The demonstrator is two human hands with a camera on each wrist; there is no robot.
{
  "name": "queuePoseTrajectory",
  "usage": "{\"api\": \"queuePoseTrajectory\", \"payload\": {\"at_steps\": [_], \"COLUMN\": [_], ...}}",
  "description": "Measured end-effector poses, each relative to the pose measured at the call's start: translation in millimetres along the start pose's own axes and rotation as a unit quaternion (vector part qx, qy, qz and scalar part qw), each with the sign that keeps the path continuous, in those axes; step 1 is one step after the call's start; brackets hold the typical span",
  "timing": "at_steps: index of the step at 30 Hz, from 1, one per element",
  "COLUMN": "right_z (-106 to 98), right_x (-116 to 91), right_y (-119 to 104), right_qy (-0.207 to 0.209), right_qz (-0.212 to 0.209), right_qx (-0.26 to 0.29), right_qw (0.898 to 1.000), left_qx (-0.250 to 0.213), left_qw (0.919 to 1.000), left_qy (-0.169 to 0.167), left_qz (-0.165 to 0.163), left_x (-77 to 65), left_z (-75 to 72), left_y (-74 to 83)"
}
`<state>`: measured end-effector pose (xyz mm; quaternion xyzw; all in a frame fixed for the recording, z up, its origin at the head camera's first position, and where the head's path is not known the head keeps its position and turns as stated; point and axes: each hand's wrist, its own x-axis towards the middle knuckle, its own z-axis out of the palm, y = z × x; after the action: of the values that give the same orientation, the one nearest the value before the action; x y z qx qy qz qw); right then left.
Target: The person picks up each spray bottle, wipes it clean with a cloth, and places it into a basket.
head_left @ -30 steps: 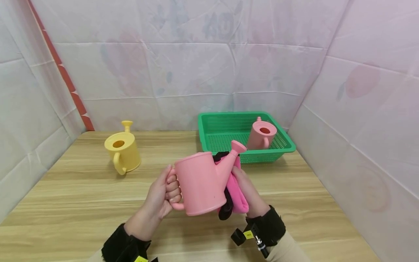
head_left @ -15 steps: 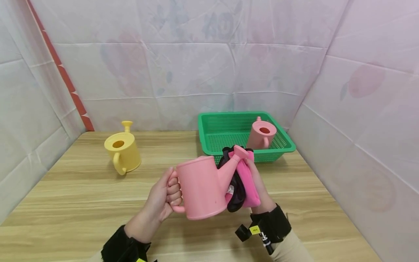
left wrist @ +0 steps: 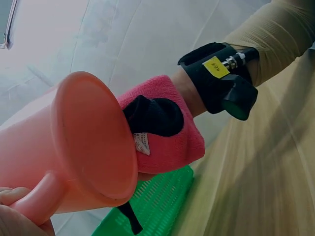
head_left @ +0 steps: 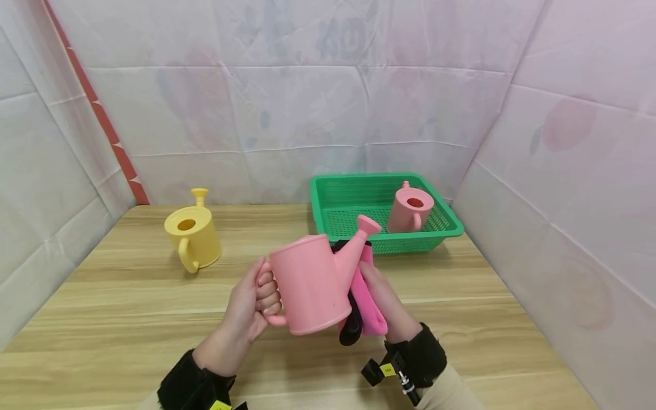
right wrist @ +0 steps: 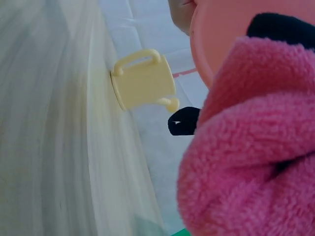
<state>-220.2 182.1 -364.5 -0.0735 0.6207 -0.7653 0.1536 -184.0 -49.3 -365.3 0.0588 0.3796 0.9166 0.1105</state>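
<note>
In the head view, my left hand [head_left: 248,307] grips the handle of a pink watering can [head_left: 307,287], held above the table with its spout pointing up and right. My right hand [head_left: 381,296] holds a folded, fluffy pink cloth [head_left: 367,304] with black parts against the can's far side, behind the spout. The left wrist view shows the can's round base [left wrist: 101,142] and the cloth [left wrist: 172,150] with a black strip and a white tag. Most of my right fingers are hidden by the cloth and can.
A yellow watering can [head_left: 200,242] stands on the wooden table [head_left: 128,319] at the left. At the back right sits a green plastic basket [head_left: 320,199] with another pink watering can [head_left: 410,210] in it. Sheeted walls stand behind and on both sides.
My right hand moves the cloth right along the spout, then back left behind it. The held can dips slightly, then rises a little and shifts left. The other cans and basket stay put.
</note>
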Motion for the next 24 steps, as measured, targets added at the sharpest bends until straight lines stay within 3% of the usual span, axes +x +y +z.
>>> {"api": "queuePoseTrajectory", "payload": {"at_steps": [5,9,14,17,24], "right_z": [0.6,0.4,-4.9,-6.5,-1.6], "right_x": [0.5,-3.0,-7.2,-8.0,-8.7], "right_y": [-5.9,-17.8,-27.7,-28.6,-17.2], "right_qy": [-0.003,-0.028,-0.062,-0.078,-0.088], "right_qz": [0.002,-0.006,-0.045,-0.043,0.000], "right_qx": [0.013,0.077,0.144,0.170,0.083], "right_qw": [1.000,0.997,0.987,0.981,0.993], "left_qx": [0.000,0.015,0.029,0.029,0.025], "left_qw": [1.0000,0.9998,0.9992,0.9991,0.9986], "left_qy": [0.005,-0.010,-0.024,-0.026,-0.038], "left_qz": [0.002,0.002,-0.011,-0.015,-0.026], "left_x": [-0.9,-0.9,-1.1,-1.0,-1.2], "left_z": [0.7,0.7,0.2,0.3,1.4], "left_y": [1.2,-0.4,-2.8,-3.2,-2.9]}}
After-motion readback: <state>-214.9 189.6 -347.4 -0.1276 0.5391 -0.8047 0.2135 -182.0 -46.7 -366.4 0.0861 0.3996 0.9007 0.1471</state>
